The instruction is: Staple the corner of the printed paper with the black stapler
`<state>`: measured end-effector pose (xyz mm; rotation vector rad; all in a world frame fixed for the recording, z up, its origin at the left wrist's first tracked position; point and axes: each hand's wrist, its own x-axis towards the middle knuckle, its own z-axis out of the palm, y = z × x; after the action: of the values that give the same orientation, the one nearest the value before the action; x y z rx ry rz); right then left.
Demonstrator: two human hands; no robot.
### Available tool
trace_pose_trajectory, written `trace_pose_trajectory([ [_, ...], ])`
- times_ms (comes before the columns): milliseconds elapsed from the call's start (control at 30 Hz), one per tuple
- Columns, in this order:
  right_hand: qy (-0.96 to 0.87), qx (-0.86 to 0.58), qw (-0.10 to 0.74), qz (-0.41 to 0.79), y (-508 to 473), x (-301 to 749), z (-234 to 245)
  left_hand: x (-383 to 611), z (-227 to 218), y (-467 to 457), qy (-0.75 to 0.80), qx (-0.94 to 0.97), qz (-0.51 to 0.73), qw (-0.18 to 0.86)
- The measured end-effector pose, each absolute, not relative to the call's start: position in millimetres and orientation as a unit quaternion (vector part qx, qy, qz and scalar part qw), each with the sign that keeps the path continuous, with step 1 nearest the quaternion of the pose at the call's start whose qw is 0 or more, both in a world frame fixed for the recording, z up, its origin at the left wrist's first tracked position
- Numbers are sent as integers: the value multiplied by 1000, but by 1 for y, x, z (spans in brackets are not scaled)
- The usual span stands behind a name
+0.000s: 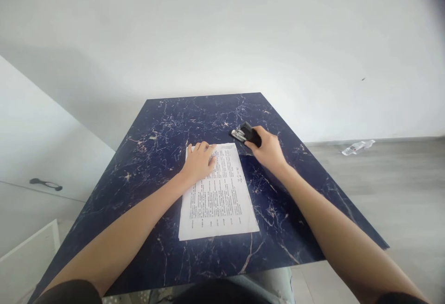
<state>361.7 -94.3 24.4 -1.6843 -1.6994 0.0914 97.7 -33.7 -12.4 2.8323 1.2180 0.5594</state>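
Printed paper sheets (222,202) lie on the dark blue marbled table, their text running sideways, with some handwriting near the right edge. My left hand (200,162) rests flat on the upper left part of the paper, fingers stretched toward its far edge. A black stapler (248,132) with a silvery metal part is gripped in my right hand (269,151). Its front end points left, just beyond the paper's far right corner. Whether the stapler touches the paper or the tabletop I cannot make out.
The table (187,114) reaches the white wall at its far end. A small pale piece (153,137) lies on its left side. Clear crumpled plastic (358,147) sits on the floor at right. At left is a white cabinet with a dark handle (46,184).
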Motion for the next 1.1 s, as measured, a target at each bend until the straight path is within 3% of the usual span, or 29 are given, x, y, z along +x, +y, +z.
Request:
trace_pose_trajectory([
  [100, -700, -592, 384, 109, -109, 323, 26, 92, 1, -27, 416, 875, 247, 16],
  [300, -774, -517, 329, 160, -121, 265, 6, 43, 30, 5, 485, 817, 312, 21],
  [567, -798, -492, 302, 172, -109, 255, -6, -20, -2, -1, 527, 783, 322, 68],
  [767, -741, -523, 364, 211, -112, 291, 10, 11, 2, -30, 429, 818, 341, 175],
  [1000, -519, -511, 413, 547, -114, 305, 16, 13, 14, -43, 288, 884, 276, 245],
  [1100, -448, -501, 400, 623, -117, 287, 8, 11, 14, -42, 262, 894, 253, 259],
])
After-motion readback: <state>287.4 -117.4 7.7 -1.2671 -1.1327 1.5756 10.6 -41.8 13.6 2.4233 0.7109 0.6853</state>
